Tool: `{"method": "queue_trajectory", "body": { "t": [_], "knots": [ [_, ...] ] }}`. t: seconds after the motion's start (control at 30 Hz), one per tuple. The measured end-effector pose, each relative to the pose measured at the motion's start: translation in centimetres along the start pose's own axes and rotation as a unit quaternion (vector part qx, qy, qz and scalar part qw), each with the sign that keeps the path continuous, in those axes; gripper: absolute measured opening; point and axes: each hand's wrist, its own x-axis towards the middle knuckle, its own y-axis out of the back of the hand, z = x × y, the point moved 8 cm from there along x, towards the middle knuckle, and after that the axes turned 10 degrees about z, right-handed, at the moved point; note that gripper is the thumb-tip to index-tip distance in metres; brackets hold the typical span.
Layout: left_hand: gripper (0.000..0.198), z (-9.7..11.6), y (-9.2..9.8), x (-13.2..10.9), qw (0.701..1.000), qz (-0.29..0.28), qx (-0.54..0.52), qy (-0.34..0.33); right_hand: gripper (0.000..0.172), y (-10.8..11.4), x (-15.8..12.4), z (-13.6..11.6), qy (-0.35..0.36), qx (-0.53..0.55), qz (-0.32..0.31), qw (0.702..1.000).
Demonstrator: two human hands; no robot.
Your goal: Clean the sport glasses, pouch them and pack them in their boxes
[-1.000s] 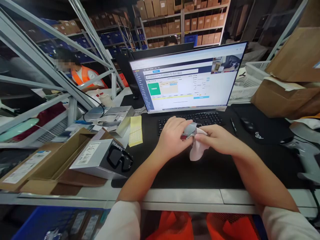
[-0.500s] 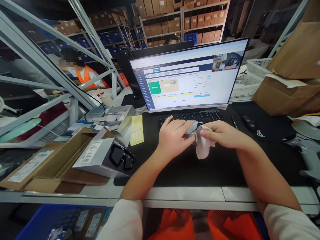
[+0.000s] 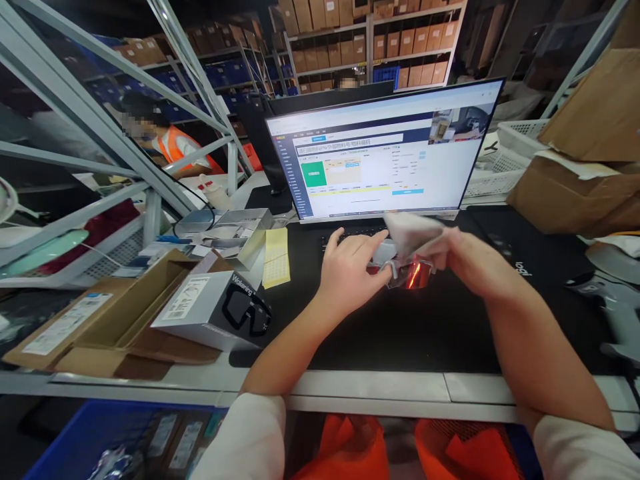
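Observation:
My left hand (image 3: pixel 350 270) pinches a small grey-framed pair of glasses with a red mirrored lens (image 3: pixel 413 273), held just above the black desk mat (image 3: pixel 400 333) in front of the keyboard (image 3: pixel 360 235). My right hand (image 3: pixel 457 257) is closed on a pale pink cloth (image 3: pixel 407 230), lifted and blurred above the lens. Both hands meet at the glasses.
A monitor (image 3: pixel 380 153) stands behind the keyboard. At the left lie a white sunglasses box (image 3: pixel 210 310), an open cardboard box (image 3: pixel 100 320) and a yellow label sheet (image 3: pixel 277 257). Cardboard boxes (image 3: pixel 575 173) and a white basket (image 3: pixel 505 157) sit at the right. A person in an orange vest (image 3: pixel 170 143) works beyond the metal frame.
My right hand has swept the pink cloth up off the glasses, and the red lens now shows. My left hand has kept its hold in place.

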Motion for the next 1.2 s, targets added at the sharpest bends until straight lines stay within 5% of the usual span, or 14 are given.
{"method": "queue_trajectory", "body": {
  "t": [0.1,0.23,0.37,0.6,0.87,1.07,1.2],
  "knots": [
    [0.055,0.2,-0.2,-0.2,1.0,-0.01,0.002,-0.004,0.058,-2.1,-1.2,-1.9,-0.012,0.062,-0.107,0.992],
    [0.052,0.2,-0.1,-0.2,1.0,-0.001,-0.001,-0.008,0.039,-0.9,-0.8,-2.0,-0.05,0.074,-0.005,0.996],
    [0.061,0.0,-0.4,-0.3,1.0,-0.011,-0.007,0.004,0.034,-1.5,-0.6,-1.5,-0.057,0.064,-0.021,0.996],
    [0.024,0.6,-0.5,-0.2,1.0,-0.009,-0.003,-0.026,0.03,-1.4,-0.7,-2.3,0.004,-0.066,0.056,0.996],
    [0.02,0.9,-0.4,-0.3,1.0,0.002,-0.003,-0.027,0.018,-0.5,-0.9,-4.0,0.123,-0.172,0.113,0.971],
    [0.02,0.8,-0.4,-0.3,1.0,0.017,0.007,-0.025,0.022,-1.2,-1.0,-3.6,0.093,-0.211,0.063,0.971],
    [0.019,1.0,-0.2,-0.3,0.999,0.031,0.005,-0.029,0.027,-1.9,-0.9,-4.3,0.154,-0.21,0.078,0.962]
  ]
}}
